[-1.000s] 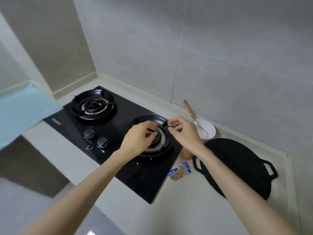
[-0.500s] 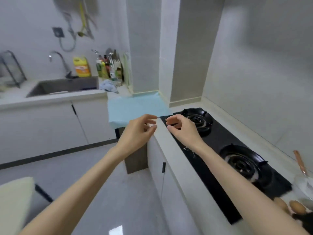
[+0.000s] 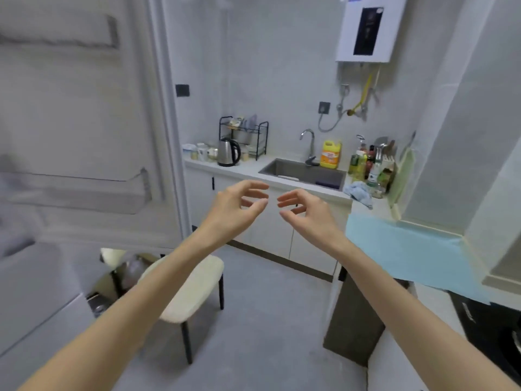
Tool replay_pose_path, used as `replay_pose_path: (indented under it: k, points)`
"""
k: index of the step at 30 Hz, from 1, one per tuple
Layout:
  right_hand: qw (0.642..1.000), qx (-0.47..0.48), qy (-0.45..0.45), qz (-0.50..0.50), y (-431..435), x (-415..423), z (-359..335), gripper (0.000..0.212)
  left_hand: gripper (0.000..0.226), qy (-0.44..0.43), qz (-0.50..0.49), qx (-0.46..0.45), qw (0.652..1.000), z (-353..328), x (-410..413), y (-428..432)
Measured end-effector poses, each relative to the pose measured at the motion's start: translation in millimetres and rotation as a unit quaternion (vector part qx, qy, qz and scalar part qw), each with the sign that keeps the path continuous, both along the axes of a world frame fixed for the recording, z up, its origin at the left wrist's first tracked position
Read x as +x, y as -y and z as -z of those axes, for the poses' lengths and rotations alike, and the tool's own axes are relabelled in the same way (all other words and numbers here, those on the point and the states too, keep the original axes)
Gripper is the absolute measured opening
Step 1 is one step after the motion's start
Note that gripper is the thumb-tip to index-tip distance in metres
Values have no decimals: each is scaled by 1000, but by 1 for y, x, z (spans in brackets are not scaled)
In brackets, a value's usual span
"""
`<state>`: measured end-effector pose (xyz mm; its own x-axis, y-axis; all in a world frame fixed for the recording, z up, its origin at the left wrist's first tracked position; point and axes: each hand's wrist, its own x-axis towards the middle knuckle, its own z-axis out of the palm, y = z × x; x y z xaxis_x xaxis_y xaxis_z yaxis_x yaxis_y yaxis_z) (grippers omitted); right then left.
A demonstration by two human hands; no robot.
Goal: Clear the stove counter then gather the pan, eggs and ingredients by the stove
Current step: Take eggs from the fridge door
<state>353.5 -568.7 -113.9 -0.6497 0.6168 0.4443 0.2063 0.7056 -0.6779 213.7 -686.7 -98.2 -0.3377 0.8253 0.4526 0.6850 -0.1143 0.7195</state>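
Observation:
My left hand (image 3: 236,204) and my right hand (image 3: 306,211) are raised side by side in mid-air, a small gap between the fingertips. The fingers of both are loosely curled and hold nothing. They hang over the floor in front of the sink cabinet. Only a corner of the black stove (image 3: 496,331) shows at the lower right edge. The pan, the eggs and the other ingredients are out of view.
An open fridge door (image 3: 84,136) fills the left side. A cream stool (image 3: 191,289) stands on the floor below my left forearm. A sink (image 3: 304,172), a kettle (image 3: 227,152) and bottles (image 3: 363,165) line the far counter. A light blue sheet (image 3: 408,255) covers the counter by the stove.
The view has swung left from the stove to the sink and fridge. Both hands left the right burner and now hang in the air, holding nothing.

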Motion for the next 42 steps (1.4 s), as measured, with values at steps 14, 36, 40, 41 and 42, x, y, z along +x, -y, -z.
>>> replay_pose_path:
  k: [14,36,40,41,42]
  points:
    - [964,-38,-30,-260,50,-161,-79,18,21,-7,-274,77,959,-83,-105,115]
    - [933,232,-91,-262,161,-458,-309,19,22,-189,-358,88,910,-287,-393,222]
    - [939,212,36,-268,160,-503,-326,24,27,-169,-334,-7,927,-302,-454,219]
    - [936,206,67,-277,161,-509,-327,26,30,-166,-326,-29,930,-304,-463,217]
    - [932,205,95,-283,162,-517,-328,28,34,-163,-315,-49,934,-306,-473,214]
